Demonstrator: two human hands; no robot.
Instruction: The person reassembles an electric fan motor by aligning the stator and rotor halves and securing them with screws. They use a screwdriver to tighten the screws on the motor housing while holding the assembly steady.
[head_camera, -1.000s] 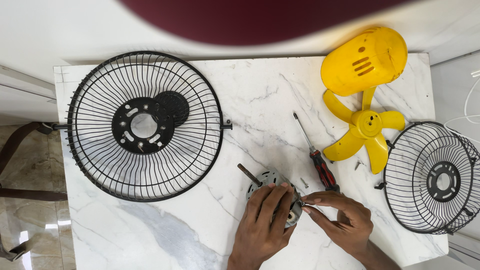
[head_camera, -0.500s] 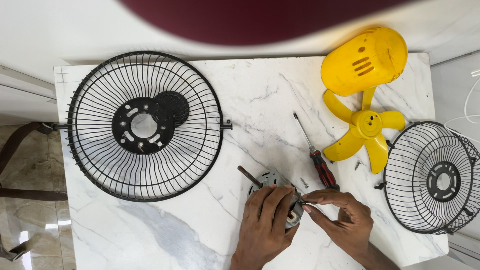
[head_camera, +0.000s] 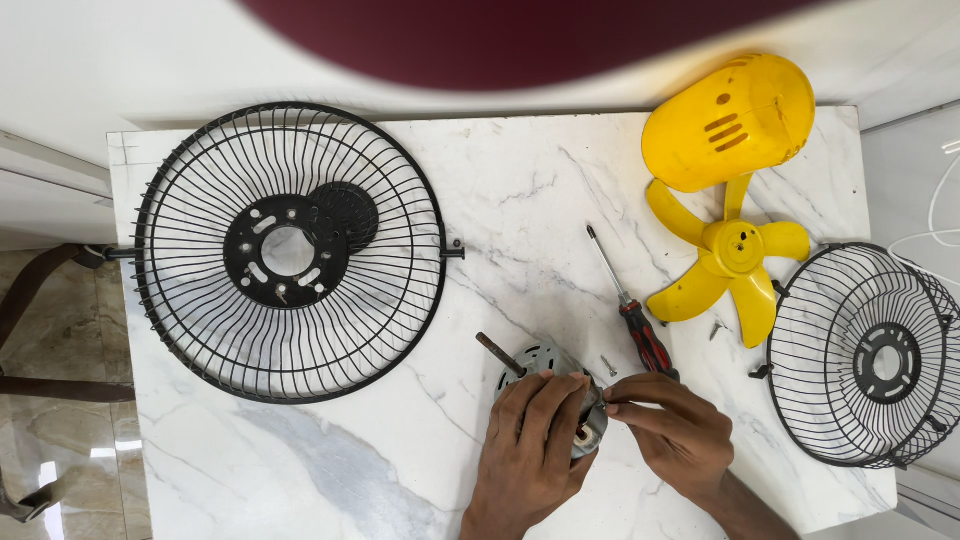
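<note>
A grey fan motor (head_camera: 540, 368) with a dark shaft pointing up-left lies on the white marble table (head_camera: 500, 200) near its front edge. My left hand (head_camera: 530, 450) wraps over the motor from below and holds it. My right hand (head_camera: 675, 430) is beside it on the right, fingertips pinched together against the motor's right side; what they pinch is too small to tell. A screwdriver (head_camera: 628, 308) with a red and black handle lies just above my right hand, tip pointing up-left. A loose screw (head_camera: 607, 366) rests next to its handle.
A large black wire fan guard (head_camera: 290, 250) lies on the left of the table. A yellow motor cover (head_camera: 730, 120) and yellow fan blade (head_camera: 730, 260) lie at the upper right. A second black wire guard (head_camera: 870, 360) overhangs the right edge. A small screw (head_camera: 716, 328) sits by the blade.
My left hand has closed a little more over the motor, and my right fingertips have drawn in against its side. Everything else on the table stays put.
</note>
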